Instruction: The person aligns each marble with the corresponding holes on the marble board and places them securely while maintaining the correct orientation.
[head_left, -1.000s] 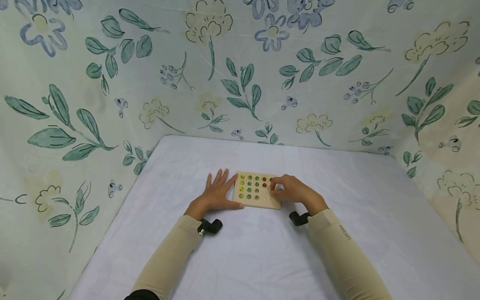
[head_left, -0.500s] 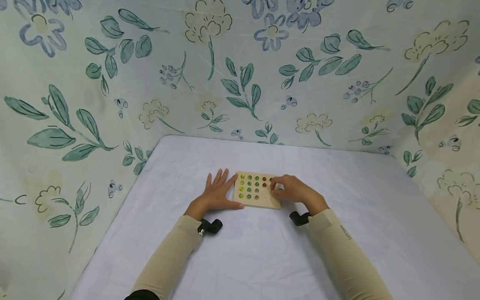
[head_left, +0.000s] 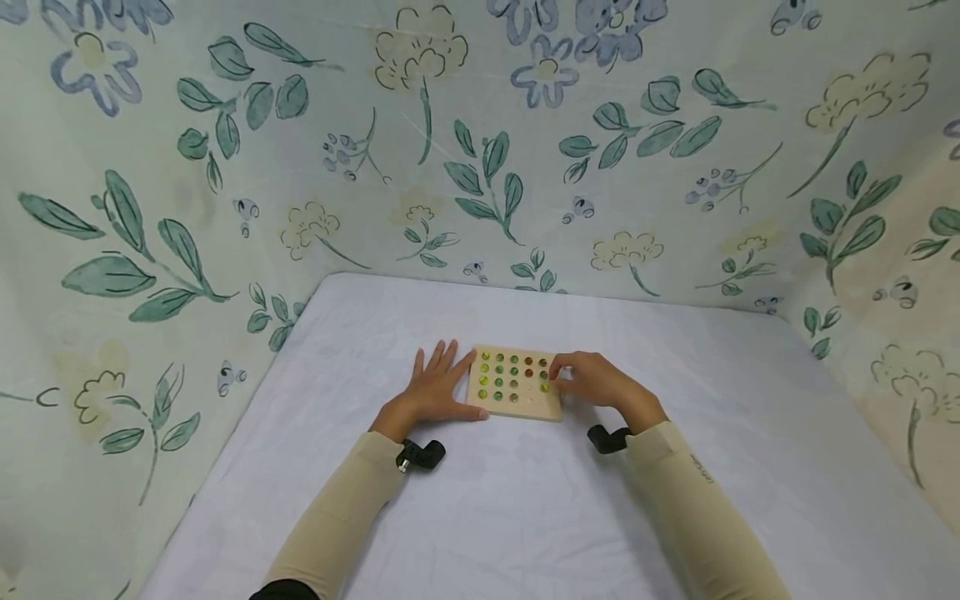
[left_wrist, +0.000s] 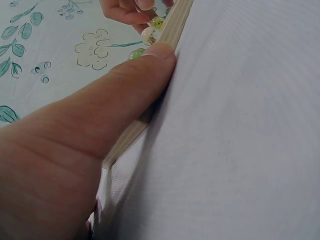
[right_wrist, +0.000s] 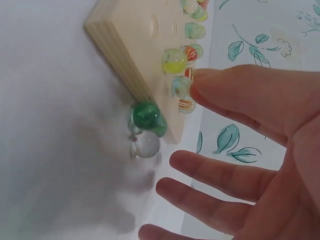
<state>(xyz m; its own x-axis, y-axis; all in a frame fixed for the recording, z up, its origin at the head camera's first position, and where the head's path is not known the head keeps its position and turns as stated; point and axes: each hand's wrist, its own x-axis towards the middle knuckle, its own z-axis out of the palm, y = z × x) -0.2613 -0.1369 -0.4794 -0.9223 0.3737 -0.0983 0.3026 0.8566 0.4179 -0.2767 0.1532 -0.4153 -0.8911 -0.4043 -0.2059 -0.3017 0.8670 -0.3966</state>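
Observation:
A pale wooden board (head_left: 534, 409) with rows of glass marbles lies on the table. My left hand (head_left: 433, 393) is spread at its left end, with the thumb (left_wrist: 150, 60) against the near edge. My right hand (head_left: 596, 385) is at the board's right end. In the right wrist view its thumb tip is at a pale bluish marble (right_wrist: 180, 86) seated in the board, beside a clear-yellow marble (right_wrist: 174, 61); the index finger is mostly hidden and the other fingers extend loosely. Beside the board's edge are a green marble (right_wrist: 145, 115) and a clear marble (right_wrist: 146, 144).
White cloth covers the table (head_left: 480, 508). A flower-patterned curtain (head_left: 465, 150) hangs behind and at both sides. Empty hollows (right_wrist: 154, 26) show in the board's near right part. My right hand hides the loose marbles in the head view.
My right hand has shifted slightly right, uncovering a yellow and a green marble in the right column. My left hand stays in place on the board. The head view has tilted a little.

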